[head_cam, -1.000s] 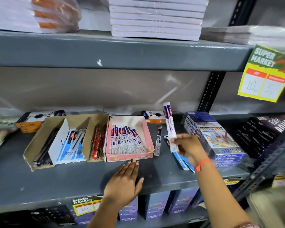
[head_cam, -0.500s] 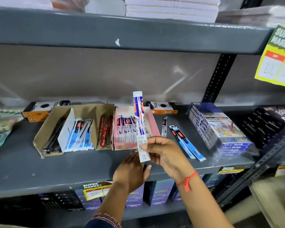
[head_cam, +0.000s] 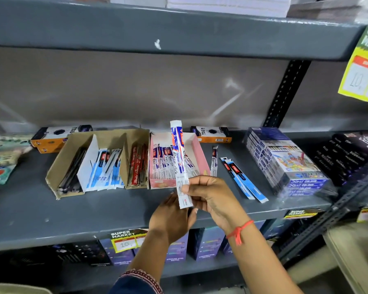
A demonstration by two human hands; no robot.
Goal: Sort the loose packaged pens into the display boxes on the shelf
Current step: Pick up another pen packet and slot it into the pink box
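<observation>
**Caller:** Start at the left of the shelf (head_cam: 30,209). What's there?

**Me:** Far left, some blurred green packets. Then the brown cardboard box (head_cam: 98,143), open at the top and split into compartments: dark pens (head_cam: 72,172) in the left one, blue-and-white packs (head_cam: 106,168) in the middle, red packs (head_cam: 138,164) on the right. Behind it sits an orange box (head_cam: 57,136).

**Caller:** And next along?

**Me:** The pink display box (head_cam: 200,158), touching the brown one, with white-and-blue packaged pens lying inside.

**Caller:** Your hands?

**Me:** My left hand (head_cam: 170,219) is low in front of the pink box, fingers loosely curled, tips just behind the foot of the pack. I can't tell whether it has a grip. My right hand (head_cam: 210,200) pinches the white packaged pen (head_cam: 179,164) near its bottom end, thumb on the front. The pack stands nearly upright, and its top half overlaps the pink box.

**Caller:** Anything still loose?

**Me:** Yes. One white pack (head_cam: 214,162) lies just beside the pink box, then two blue packs (head_cam: 242,181) lie side by side on the shelf. Further right is a wrapped stack of colour boxes (head_cam: 285,164).
</observation>
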